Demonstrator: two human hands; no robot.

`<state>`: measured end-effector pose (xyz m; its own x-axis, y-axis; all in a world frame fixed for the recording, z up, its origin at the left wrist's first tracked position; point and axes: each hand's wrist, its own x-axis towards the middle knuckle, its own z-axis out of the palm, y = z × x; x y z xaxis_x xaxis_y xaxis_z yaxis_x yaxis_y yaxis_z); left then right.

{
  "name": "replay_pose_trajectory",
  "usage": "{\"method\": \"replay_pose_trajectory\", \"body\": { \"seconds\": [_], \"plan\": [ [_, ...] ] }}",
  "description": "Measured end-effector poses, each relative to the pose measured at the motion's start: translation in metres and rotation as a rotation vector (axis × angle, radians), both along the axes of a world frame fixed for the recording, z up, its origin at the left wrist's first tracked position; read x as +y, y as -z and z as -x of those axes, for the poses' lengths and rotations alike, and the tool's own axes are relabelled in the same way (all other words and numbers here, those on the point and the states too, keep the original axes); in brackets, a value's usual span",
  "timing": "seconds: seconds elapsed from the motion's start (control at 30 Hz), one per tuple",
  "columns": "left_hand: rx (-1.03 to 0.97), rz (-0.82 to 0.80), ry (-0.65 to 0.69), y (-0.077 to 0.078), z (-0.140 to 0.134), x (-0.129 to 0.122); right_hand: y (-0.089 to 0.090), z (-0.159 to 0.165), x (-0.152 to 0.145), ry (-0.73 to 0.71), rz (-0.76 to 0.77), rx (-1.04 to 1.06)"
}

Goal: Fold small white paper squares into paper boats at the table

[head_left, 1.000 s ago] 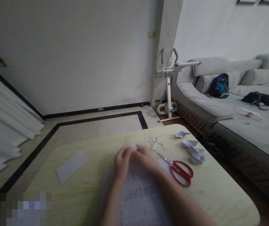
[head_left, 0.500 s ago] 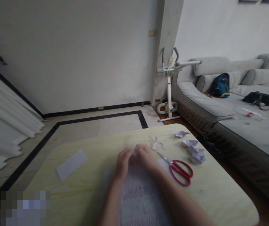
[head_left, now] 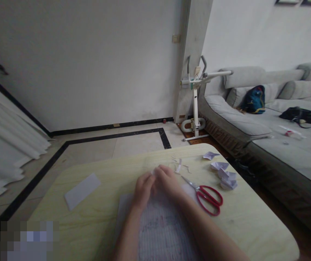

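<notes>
My left hand [head_left: 144, 186] and my right hand [head_left: 166, 180] meet over the top of a lined, written sheet of paper [head_left: 163, 232]. Both are closed, fingertips together, on a small piece of white paper [head_left: 153, 172] that they mostly hide. Right of my right hand lie scissors [head_left: 204, 194] with red handles, their blades pointing to the upper left. Thin paper scraps [head_left: 179, 166] are scattered just beyond my right hand. Several folded paper pieces [head_left: 227, 178] rest near the table's right edge, and a flat white paper strip [head_left: 82, 191] lies to the left.
The pale wooden table [head_left: 253, 221] has rounded corners. Behind it stands a white exercise machine [head_left: 195, 105]. A grey sofa [head_left: 234, 117] on the right holds a blue backpack [head_left: 255, 99] and a black bag [head_left: 299, 114]. A white curtain [head_left: 5, 145] hangs at left.
My fingers have shifted slightly around the small paper, and less of it shows between them. The scissors, scraps and folded pieces stay where they were.
</notes>
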<state>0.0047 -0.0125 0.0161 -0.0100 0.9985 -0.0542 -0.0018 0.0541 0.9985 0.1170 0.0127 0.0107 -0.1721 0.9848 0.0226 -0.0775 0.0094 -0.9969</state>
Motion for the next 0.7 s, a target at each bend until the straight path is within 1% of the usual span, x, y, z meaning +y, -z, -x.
{"method": "replay_pose_trajectory", "body": {
  "seconds": [0.13,0.23,0.33,0.4,0.53,0.7],
  "plan": [
    [-0.074,-0.008,-0.058,0.002,0.001,0.003,-0.003,0.002,-0.002,-0.071,0.007,-0.005],
    [-0.067,-0.038,-0.114,0.006,0.002,0.005,-0.010,0.002,-0.004,-0.108,0.002,-0.006],
    [-0.022,-0.057,-0.169,0.009,0.003,0.006,-0.014,0.001,-0.004,-0.072,-0.047,-0.074],
    [-0.013,-0.052,-0.178,0.009,0.003,0.006,-0.014,0.001,-0.004,-0.040,-0.052,-0.088],
    [0.015,-0.089,-0.225,0.006,0.004,0.007,-0.012,0.001,-0.005,-0.110,-0.023,-0.023],
    [0.025,-0.088,-0.239,0.004,0.002,0.007,-0.009,-0.002,-0.003,-0.090,0.014,0.009]
  ]
}}
